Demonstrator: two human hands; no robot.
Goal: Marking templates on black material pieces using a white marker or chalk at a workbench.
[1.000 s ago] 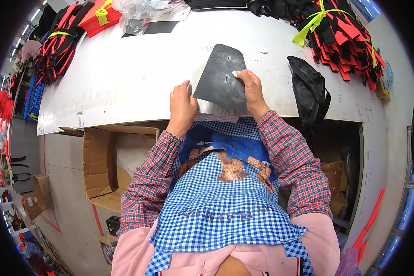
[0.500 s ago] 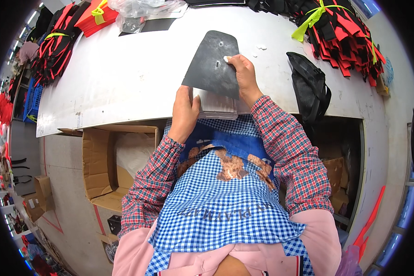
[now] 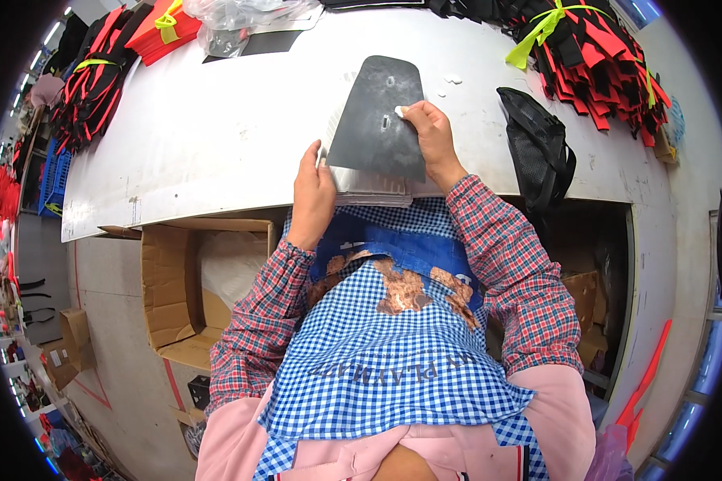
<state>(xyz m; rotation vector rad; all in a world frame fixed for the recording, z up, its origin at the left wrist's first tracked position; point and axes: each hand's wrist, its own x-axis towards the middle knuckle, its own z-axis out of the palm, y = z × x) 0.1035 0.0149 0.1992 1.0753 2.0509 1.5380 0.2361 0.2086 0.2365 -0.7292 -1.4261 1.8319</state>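
A dark grey trapezoid panel (image 3: 365,140) with two small slots lies raised over a stack of pale sheets (image 3: 373,192) at the bench's near edge. My right hand (image 3: 433,144) pinches a small white piece (image 3: 400,111) against the panel's right side. My left hand (image 3: 313,196) is beside the stack's left edge, fingers extended and a little apart, with nothing visible held in them. A few small white bits (image 3: 452,79) lie on the bench to the right of the panel.
The white bench (image 3: 184,136) bears bundled red-black strips (image 3: 586,72), a red stack (image 3: 156,44), plastic bags (image 3: 241,20) and a black mesh item (image 3: 529,148). Below are an open cardboard box (image 3: 168,297) and a dark recess (image 3: 602,248) with cardboard.
Since a second ago the panel and right hand have shifted up and slightly left. Over the last half second the left hand has moved slightly left, away from the panel's lower corner.
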